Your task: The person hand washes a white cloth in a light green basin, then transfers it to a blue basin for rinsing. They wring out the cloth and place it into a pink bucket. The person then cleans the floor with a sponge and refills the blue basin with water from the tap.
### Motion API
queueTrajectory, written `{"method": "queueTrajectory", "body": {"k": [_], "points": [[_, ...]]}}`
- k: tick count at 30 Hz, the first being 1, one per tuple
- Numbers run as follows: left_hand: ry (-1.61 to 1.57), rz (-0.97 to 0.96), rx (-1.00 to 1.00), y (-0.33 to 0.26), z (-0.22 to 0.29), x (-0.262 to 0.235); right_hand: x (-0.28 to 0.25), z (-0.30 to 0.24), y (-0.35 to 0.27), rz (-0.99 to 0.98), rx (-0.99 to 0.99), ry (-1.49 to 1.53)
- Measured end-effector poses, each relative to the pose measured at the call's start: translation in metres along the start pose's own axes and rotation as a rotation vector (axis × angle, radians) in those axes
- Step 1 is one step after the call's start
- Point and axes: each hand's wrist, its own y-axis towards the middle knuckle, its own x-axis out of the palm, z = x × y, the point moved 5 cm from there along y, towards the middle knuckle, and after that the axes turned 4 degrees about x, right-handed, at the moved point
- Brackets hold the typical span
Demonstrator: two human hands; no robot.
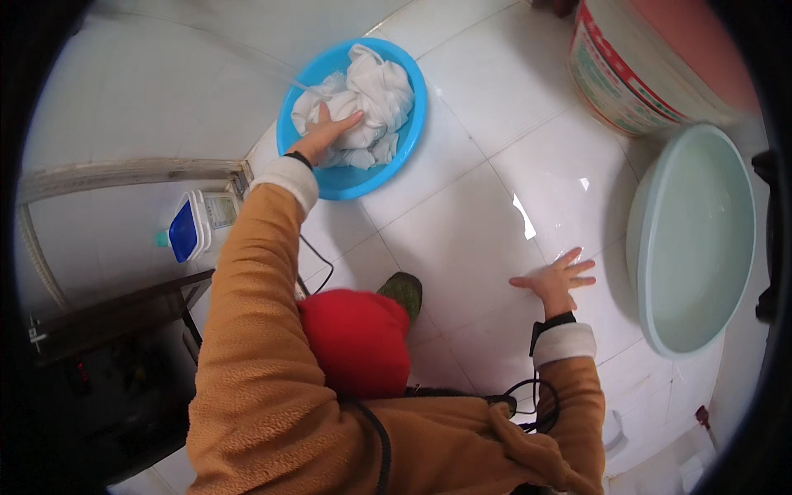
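My left hand (323,132) reaches forward into a blue basin (412,124) on the white tiled floor and presses on a wet white cloth (371,95) bunched inside it. A thin stream of water falls into the basin from the upper left. My right hand (559,279) hovers over the floor tiles with its fingers spread and nothing in it, just left of a large pale green basin (701,239). Both arms wear brown-orange sleeves with white cuffs.
A big red and white bucket (635,74) stands at the upper right behind the pale green basin. A white and blue bottle (196,227) lies by the wall at left. My red-clad knee (356,338) and a green shoe (403,290) are below the blue basin.
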Motion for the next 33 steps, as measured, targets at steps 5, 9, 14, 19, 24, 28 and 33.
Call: {"method": "queueTrajectory", "body": {"k": [5,9,14,19,24,28,33], "points": [[0.049,0.056,-0.284,0.029,-0.001,0.029,0.009,-0.012,0.017,-0.075,0.098,-0.092],[0.313,0.004,-0.334,0.041,0.002,0.030,0.016,-0.009,0.028,-0.054,0.068,-0.106],[0.386,-0.086,-0.124,0.064,-0.008,0.034,0.023,-0.005,0.036,0.008,0.057,-0.185],[0.542,-0.317,-0.041,0.089,-0.056,0.044,0.026,-0.003,0.038,0.016,0.083,-0.229],[0.610,-0.364,0.038,0.102,-0.068,0.042,0.022,-0.009,0.031,-0.037,0.117,-0.155],[1.005,-0.325,0.177,0.100,-0.050,0.044,0.020,-0.009,0.032,-0.051,0.133,-0.160],[0.783,-0.251,0.254,0.085,-0.022,0.041,0.026,-0.001,0.038,-0.033,0.106,-0.146]]}}
